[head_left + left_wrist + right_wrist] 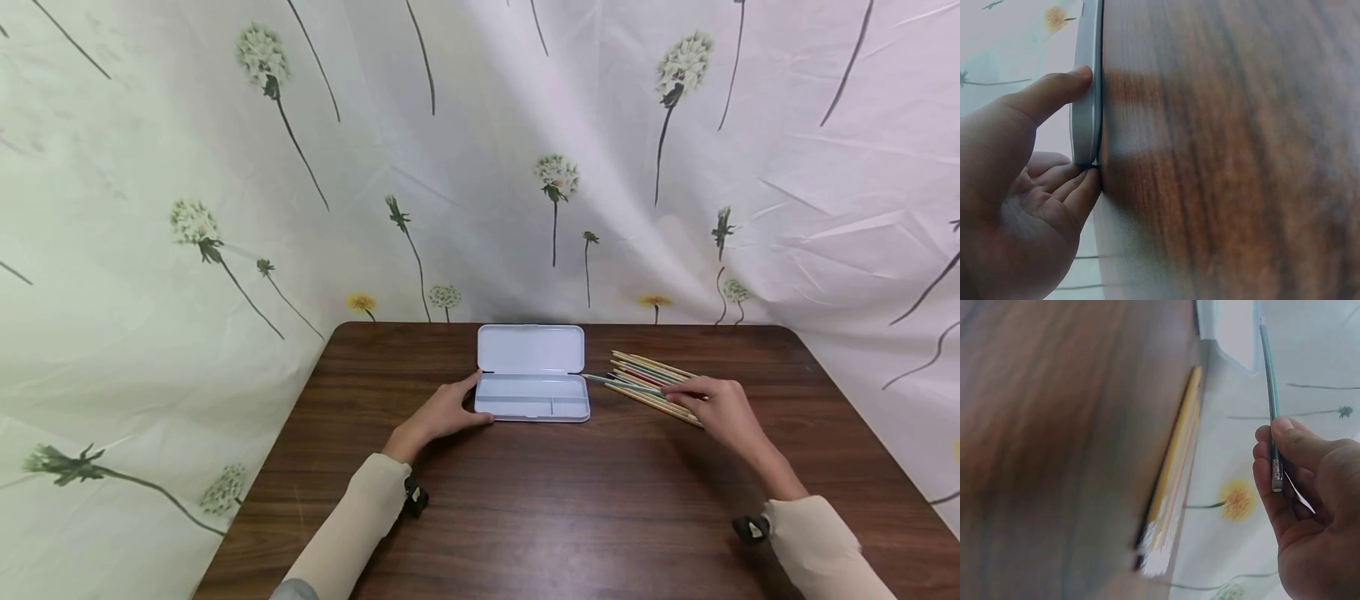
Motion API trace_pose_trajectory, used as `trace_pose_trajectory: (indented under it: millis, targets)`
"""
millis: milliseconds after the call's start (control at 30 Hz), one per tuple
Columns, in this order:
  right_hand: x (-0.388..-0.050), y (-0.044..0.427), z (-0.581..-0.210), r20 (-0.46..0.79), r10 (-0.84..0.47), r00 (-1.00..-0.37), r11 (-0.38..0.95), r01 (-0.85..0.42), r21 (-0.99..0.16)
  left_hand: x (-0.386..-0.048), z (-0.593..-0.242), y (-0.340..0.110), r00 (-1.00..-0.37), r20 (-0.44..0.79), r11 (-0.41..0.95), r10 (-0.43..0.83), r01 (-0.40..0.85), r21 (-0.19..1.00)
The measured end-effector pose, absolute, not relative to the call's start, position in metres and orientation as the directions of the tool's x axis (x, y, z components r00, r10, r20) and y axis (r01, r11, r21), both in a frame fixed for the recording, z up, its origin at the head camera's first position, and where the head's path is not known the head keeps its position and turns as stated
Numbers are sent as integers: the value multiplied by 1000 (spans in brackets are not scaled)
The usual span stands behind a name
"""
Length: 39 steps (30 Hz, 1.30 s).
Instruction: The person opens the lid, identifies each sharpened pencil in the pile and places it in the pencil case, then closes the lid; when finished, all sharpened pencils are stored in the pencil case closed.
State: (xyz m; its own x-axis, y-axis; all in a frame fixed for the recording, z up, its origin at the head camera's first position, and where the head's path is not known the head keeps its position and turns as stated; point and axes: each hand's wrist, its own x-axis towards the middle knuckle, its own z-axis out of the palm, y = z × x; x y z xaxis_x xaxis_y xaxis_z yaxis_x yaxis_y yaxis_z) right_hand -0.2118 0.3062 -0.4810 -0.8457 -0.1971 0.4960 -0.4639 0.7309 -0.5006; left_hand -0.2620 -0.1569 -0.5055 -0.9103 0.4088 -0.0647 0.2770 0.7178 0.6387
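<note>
A white pencil case (531, 406) stands with its lid (531, 348) raised at the back; dividers split its tray into compartments, in which no pencil shows. My left hand (450, 408) holds the case at its left end, thumb on the front wall and fingers at the side; the left wrist view shows this thumb (1063, 90) against the wall. Above the loose pencils (652, 400), my right hand (716, 408) pinches a green pencil (1270, 381) near its eraser end. Its tip points left, close to the case's right edge.
The loose pencils, mostly yellow with a few in other colours, lie in a slanted bunch right of the case. They rest on a dark brown wooden table (570, 508). Behind it hangs a white cloth (480, 167) printed with dandelions.
</note>
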Motion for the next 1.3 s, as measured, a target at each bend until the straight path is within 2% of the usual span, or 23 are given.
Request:
trace_pose_trajectory:
  millis: [233,733,1000,1300]
  targets:
    - [-227,283,-472,530,-221,-819,695,-513,-503,-262,-505,-157,-910,-68,719,409,276,638]
    - [-259,239,-462,519,-294,-803,644,-568,-513,-262,-505,-157,-913,-72,722,402,268,638]
    - [-268,217,-461,453,-334,-826,603,-557,-571,-260,-506,-157,-912,-78,727,403,268,632]
    - [-279,196,-468,458,-358,-813,572,-579,-581,-262,-505,-156,-915,-67,726,398,270,632]
